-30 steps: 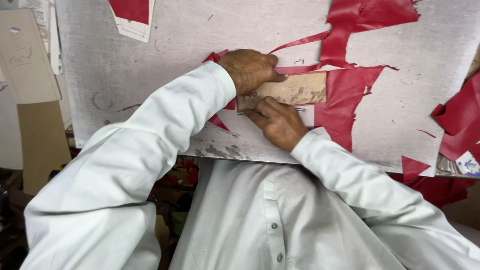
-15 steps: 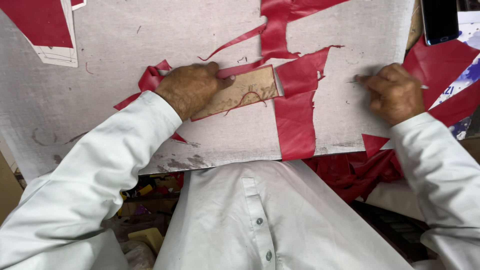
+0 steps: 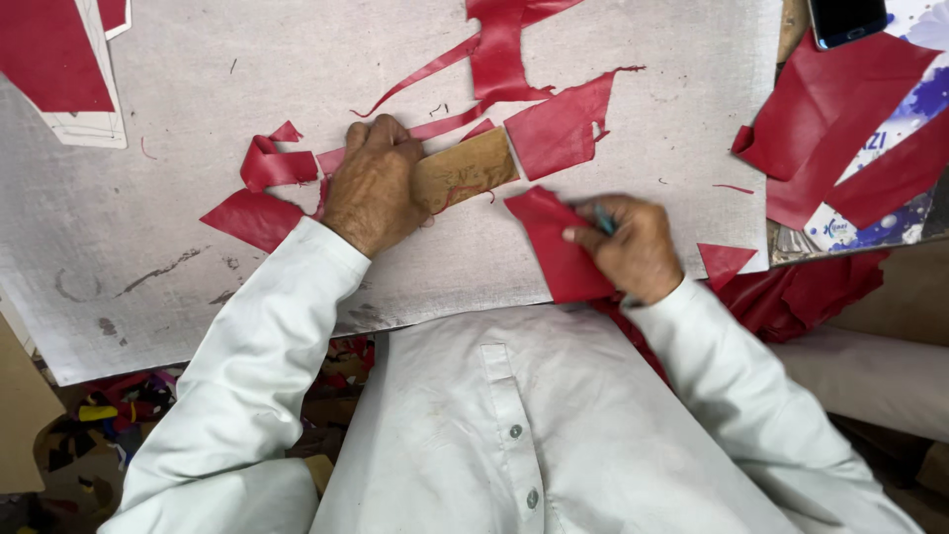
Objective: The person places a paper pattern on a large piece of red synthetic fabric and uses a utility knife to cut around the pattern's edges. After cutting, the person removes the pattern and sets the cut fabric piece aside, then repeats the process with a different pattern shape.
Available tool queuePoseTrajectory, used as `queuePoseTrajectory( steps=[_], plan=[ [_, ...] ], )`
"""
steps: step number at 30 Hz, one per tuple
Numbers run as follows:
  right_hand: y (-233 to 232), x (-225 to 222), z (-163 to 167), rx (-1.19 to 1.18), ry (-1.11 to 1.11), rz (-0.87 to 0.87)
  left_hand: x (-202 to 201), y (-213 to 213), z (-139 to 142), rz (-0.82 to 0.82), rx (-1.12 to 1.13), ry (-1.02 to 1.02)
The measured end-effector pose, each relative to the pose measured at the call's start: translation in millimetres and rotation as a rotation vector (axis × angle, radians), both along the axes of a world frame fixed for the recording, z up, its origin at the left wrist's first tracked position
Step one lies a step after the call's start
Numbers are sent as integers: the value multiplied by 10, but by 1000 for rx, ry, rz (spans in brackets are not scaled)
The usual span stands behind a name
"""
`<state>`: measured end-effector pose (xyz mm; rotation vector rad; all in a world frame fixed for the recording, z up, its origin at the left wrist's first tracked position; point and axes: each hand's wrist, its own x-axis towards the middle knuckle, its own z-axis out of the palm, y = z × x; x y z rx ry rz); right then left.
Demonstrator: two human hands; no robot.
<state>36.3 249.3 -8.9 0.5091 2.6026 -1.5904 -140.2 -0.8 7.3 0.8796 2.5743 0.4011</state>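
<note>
My left hand (image 3: 374, 186) presses down on a brown cardboard template (image 3: 467, 168) that lies on red leather strips (image 3: 272, 163) on the grey cutting board (image 3: 198, 247). My right hand (image 3: 630, 247) pinches a cut piece of red leather (image 3: 554, 247) near the board's front edge. A thin blue-green tool (image 3: 603, 219) is tucked between the fingers of that hand. Another cut red piece (image 3: 563, 124) lies just beyond the template's right end.
Red scraps lie across the board, with a small one (image 3: 724, 262) right of my right hand. Larger red sheets (image 3: 820, 119) cover a printed blue-and-white sheet (image 3: 890, 203) at the right. A dark phone (image 3: 846, 20) sits at the top right. Offcuts litter the floor (image 3: 109, 410).
My right hand has come in from the far right towards the middle and now holds a red piece near the front edge. My left hand stays on the template.
</note>
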Motion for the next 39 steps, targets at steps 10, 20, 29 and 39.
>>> queuePoseTrajectory(
  steps=[10, 20, 29, 39],
  plan=[
    [874, -879, 19, 137, 195, -243, 123, -419, 308, 153, 253, -434],
    [431, 157, 197, -351, 89, 35, 541, -550, 307, 41, 1010, -890],
    [248, 394, 206, -610, 302, -565, 633, 1136, -121, 164, 945, -1067],
    [2223, 501, 697, 194, 82, -343, -336, 2578, -56, -59, 247, -78]
  ],
)
